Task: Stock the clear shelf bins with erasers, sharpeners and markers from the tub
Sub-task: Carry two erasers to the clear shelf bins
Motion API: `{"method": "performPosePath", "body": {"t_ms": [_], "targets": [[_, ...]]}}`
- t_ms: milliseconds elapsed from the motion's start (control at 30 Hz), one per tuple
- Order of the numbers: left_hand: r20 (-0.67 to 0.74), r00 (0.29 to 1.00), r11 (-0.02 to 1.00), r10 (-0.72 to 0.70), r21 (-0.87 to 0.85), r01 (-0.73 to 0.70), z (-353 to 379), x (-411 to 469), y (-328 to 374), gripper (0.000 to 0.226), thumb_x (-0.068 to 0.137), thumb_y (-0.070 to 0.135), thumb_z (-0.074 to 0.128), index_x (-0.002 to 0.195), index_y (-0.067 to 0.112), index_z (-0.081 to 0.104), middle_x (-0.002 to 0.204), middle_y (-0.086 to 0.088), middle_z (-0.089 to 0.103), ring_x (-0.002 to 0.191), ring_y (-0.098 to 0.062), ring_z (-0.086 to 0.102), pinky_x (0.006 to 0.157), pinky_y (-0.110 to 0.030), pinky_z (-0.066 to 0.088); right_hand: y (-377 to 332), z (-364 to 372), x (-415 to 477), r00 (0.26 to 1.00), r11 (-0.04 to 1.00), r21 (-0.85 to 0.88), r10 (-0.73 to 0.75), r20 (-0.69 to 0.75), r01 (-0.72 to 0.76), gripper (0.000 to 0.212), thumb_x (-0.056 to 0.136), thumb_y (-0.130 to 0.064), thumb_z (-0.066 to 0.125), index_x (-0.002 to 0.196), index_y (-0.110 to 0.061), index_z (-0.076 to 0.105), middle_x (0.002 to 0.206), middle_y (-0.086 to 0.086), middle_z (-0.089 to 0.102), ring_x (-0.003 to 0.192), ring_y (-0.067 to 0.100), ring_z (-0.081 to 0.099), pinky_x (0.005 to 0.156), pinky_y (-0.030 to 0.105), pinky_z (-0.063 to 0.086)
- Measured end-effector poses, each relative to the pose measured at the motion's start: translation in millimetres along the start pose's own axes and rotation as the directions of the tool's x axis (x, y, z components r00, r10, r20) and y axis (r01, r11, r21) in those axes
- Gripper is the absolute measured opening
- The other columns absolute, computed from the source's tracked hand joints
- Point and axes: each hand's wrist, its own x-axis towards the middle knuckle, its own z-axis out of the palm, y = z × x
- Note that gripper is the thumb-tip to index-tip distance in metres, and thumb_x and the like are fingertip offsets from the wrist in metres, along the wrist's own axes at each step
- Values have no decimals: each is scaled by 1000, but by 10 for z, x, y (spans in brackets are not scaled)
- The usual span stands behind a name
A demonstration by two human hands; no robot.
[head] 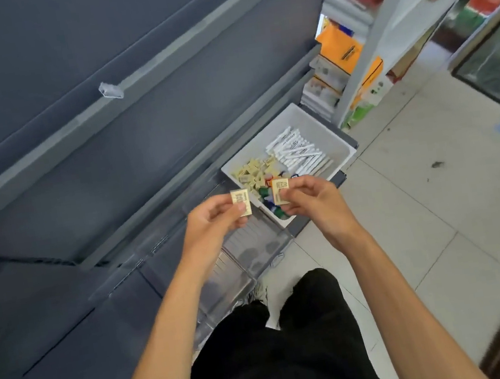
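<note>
Left hand (215,224) pinches eraser (241,202), right hand (313,202) pinches second eraser (281,191), long axes upright; clear bins (252,251) below, near side, between hands; tub (320,125) far right.

A single view is given, taken from a wide-angle camera worn on the head and pointed forward and steeply down. The white tub (305,121) is looked at from above and is placed just right of the frame's middle. On the near side of the tub, closer to the lens, the left hand (217,219) and the right hand (312,199) are caught, an eraser (241,202) pinched in each. Grey shelving (104,147) is taken in left of and beyond the tub, tiled floor (407,197) right of it. Below the tub, the person's own legs (283,347) are seen nearest.
</note>
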Motion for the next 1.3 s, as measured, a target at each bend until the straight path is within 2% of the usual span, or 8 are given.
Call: {"method": "performPosePath", "body": {"t_ms": [133,267,533,667,800,1033,1133,1300], "targets": [[-133,990,998,-50,-38,46,-25,-18,-106,14,88,6,69,99,15,71,81,2,75,74,-12,69,79,-28,58,33,69,225,992,999,-48,26,121,-20,5,89,-8,67,88,-12,65,83,5,71,68,13,67,66,21,53],[-316,945,994,-85,-90,59,-26,-150,-223,16,88,4,69,104,7,70,91,-9,73,75,-15,69,77,-26,58,184,141,487,946,994,-90,85,314,-59,3,89,-8,66,91,-11,65,77,0,73,71,14,68,70,22,55],[-482,867,989,-127,-122,78,47,-267,-643,13,87,9,71,100,10,72,85,-5,73,74,-15,69,79,-26,56,530,284,795,849,979,-190,165,502,-77,6,87,-10,69,92,-11,66,81,3,73,74,15,70,75,23,57],[-516,843,983,-152,-172,72,-56,-187,-1031,18,86,11,70,103,6,70,87,-9,72,74,-16,70,77,-27,55,803,495,882,837,977,-191,179,517,-91,6,88,-9,68,92,-12,67,79,0,73,75,14,70,74,22,56],[-521,839,975,-157,-216,49,-285,20,-1642,36,77,23,72,106,3,68,86,-4,73,74,-15,71,75,-22,55,1350,650,1102,855,982,-158,169,491,-103,6,87,-7,68,90,-12,66,75,-1,73,71,12,69,73,20,56],[-513,842,965,-166,-260,31,-576,233,-2735,29,73,28,71,99,14,69,79,2,74,74,-14,70,78,-23,56,2378,805,1316,867,976,-191,184,463,-105,4,88,-6,67,89,-9,65,78,1,71,76,20,67,81,31,57],[-501,858,959,-115,-281,-36,-678,379,-3023,36,76,26,71,106,8,68,83,-1,73,79,-16,70,83,-29,56,2629,878,1403,866,977,-204,160,475,-69,3,88,-6,67,89,-8,65,77,2,70,76,20,67,82,33,57],[-506,859,943,84,-238,-232,-893,771,-3285,20,80,20,73,98,13,70,83,-2,73,77,-17,68,82,-34,55,2780,1132,1690,860,987,-133,-13,510,94,7,88,-6,66,94,-4,66,77,7,71,70,15,67,75,25,57]]}}
